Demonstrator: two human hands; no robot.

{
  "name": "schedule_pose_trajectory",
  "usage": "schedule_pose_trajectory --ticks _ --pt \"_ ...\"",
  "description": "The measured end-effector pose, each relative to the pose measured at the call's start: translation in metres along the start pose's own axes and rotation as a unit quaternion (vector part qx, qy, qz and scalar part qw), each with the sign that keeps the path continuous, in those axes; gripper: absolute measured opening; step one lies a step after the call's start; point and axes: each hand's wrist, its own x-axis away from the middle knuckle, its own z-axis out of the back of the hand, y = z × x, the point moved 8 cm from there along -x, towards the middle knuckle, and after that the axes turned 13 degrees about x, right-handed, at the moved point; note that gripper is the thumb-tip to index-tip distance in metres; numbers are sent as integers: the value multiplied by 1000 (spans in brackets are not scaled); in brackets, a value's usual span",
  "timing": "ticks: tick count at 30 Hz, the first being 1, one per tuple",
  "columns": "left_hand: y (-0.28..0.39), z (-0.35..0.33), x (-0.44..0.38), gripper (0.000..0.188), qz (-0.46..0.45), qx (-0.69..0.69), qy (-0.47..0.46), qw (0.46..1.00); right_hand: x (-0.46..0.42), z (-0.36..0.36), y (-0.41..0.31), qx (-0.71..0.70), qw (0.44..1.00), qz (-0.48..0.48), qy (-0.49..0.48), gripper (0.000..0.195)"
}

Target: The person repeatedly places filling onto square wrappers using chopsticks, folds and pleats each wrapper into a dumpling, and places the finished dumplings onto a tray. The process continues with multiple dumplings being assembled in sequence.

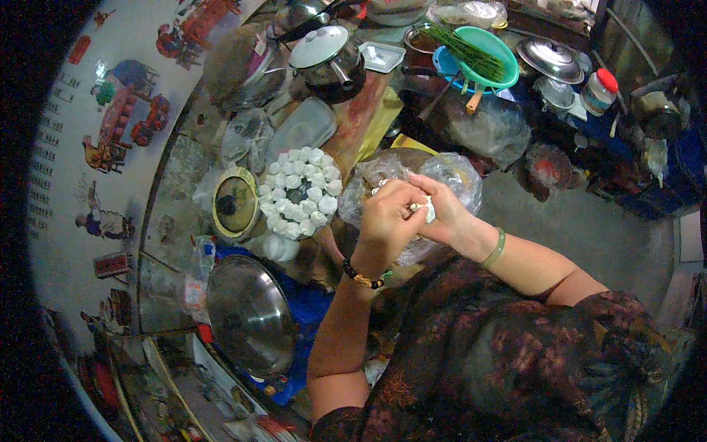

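Note:
My left hand (391, 216), with a beaded bracelet at the wrist, pinches a small white dough piece (429, 211). My right hand (450, 212), wearing a pale green bangle, cups the same piece from the other side. Fingers cover much of it, and a pale greenish-white tip shows between them. Under both hands lies crumpled clear plastic sheeting (461, 177); what it covers is mostly hidden. To the left, a round tray of white dumpling-like pieces (317, 194) holds several in rings around a dark middle.
A glass lid (235, 203) and a large steel lid (251, 315) lie left. Behind are a plastic container (306, 127), a lidded pot (331, 69), and a green colander (505, 52) with green stalks (469, 52). A red-capped jar (600, 94) stands far right.

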Motion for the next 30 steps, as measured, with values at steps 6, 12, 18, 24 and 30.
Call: schedule_pose_trajectory --ticks 6,12,18,24,30 --pt "-3 6 6 8 -22 -47 -22 998 -5 1 12 5 1000 24 2 22" --pt "-11 21 15 9 4 21 -3 1000 -5 -13 20 -8 1000 26 -6 34" --pt "-21 22 25 8 -3 78 8 997 -1 -17 25 -29 999 2 15 42" --pt "-35 22 29 9 -18 41 0 999 -5 -5 30 41 998 -3 47 38" --pt "-60 35 41 6 90 242 27 966 -13 -9 32 61 996 -1 62 39"
